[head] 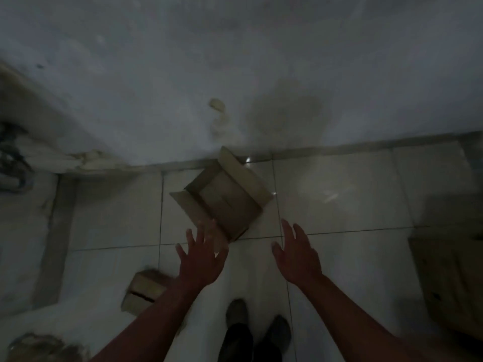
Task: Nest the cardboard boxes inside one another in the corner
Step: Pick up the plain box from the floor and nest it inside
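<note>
Dimly lit, a small closed box lies on the tiled floor at left. Both hands, left hand and right hand, reach with fingers spread wide and empty toward the open cardboard box by the wall's foot. Gripping opposite walls, not loose flaps, would likely steady the lift.
</note>
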